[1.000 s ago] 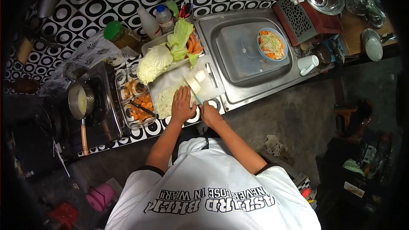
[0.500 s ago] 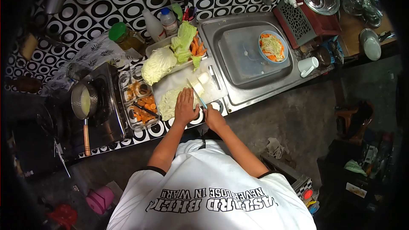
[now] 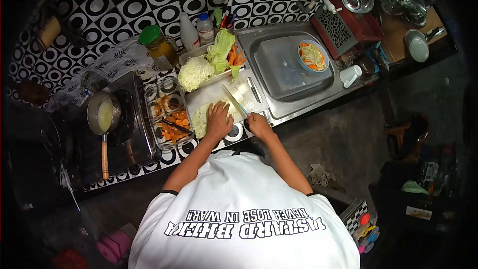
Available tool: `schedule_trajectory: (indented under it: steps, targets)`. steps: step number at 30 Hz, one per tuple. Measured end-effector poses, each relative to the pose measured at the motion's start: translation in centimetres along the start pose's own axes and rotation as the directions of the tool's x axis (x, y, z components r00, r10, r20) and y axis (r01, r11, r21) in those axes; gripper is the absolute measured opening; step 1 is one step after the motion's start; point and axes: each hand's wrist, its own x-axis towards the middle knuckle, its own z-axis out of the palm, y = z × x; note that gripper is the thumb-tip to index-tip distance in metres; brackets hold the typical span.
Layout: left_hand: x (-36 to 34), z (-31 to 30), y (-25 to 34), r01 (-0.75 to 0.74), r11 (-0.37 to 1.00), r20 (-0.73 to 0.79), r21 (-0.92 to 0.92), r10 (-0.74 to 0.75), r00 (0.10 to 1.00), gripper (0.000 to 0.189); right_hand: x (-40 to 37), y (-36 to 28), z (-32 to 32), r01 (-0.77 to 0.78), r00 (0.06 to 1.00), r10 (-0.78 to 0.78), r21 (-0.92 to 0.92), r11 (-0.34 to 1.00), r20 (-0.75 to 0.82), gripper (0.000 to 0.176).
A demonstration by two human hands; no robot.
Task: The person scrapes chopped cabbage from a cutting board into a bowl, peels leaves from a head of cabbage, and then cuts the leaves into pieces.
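My right hand (image 3: 259,125) is wrapped round the handle of a knife (image 3: 234,99), its blade pointing up and left over the white cutting board (image 3: 195,100). My left hand (image 3: 219,121) rests with fingers spread at the board's front edge, left of the blade. Shredded pale cabbage (image 3: 200,120) lies under and beside the left hand. White cut chunks (image 3: 242,89) sit just right of the blade. Behind the board, a tray holds a pale cabbage head (image 3: 195,73), green leaves (image 3: 219,52) and carrots (image 3: 233,57).
Left of the board stand clear containers of cut carrots (image 3: 175,125), then a stove with a wooden-handled saucepan (image 3: 104,112). To the right is a steel sink (image 3: 280,111) holding a bowl of shredded vegetables (image 3: 312,57) and, on its edge, a white mug (image 3: 350,75). Behind stands a green-lidded jar (image 3: 157,45).
The knife has come away from beside my left hand, slightly up and right. My left fingers have gone from together to spread. The whole view has shifted a little.
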Motion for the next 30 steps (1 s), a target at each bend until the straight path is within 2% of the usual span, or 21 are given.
schedule_trajectory:
  steps: [5,8,12,19,26,30]
  targets:
    - [-0.7,-2.1,-0.6,-0.041,0.998,0.009,-0.050,0.041,0.999,0.038,-2.9,-1.8,-0.5,-0.031,1.000,0.031,0.088,0.996,-0.002,0.036]
    - [-1.5,-2.4,-1.1,0.003,0.999,0.047,-0.051,-0.001,0.999,0.042,-4.7,-1.7,0.0,-0.069,0.996,0.062,0.114,0.991,0.061,0.034]
    - [-1.8,-2.9,-1.2,-0.022,1.000,0.070,-0.011,0.023,0.997,0.047,-6.6,-2.4,0.3,-0.066,0.997,0.061,0.095,0.993,0.048,0.031]
    - [-1.0,-2.7,-0.7,-0.008,1.000,0.139,0.013,0.007,0.990,0.047,-6.5,-2.9,0.4,-0.059,0.998,0.056,0.076,0.995,0.036,0.029]
    - [-1.1,-1.8,-0.4,0.035,0.998,0.133,0.053,-0.042,0.990,0.044,-5.9,-1.4,1.7,-0.021,0.996,0.015,0.069,0.997,0.086,0.027]
    - [-1.2,-1.7,0.0,0.036,0.997,0.116,0.066,-0.043,0.992,0.042,-6.0,-1.6,1.7,-0.008,0.995,-0.004,0.128,0.992,0.097,0.025]
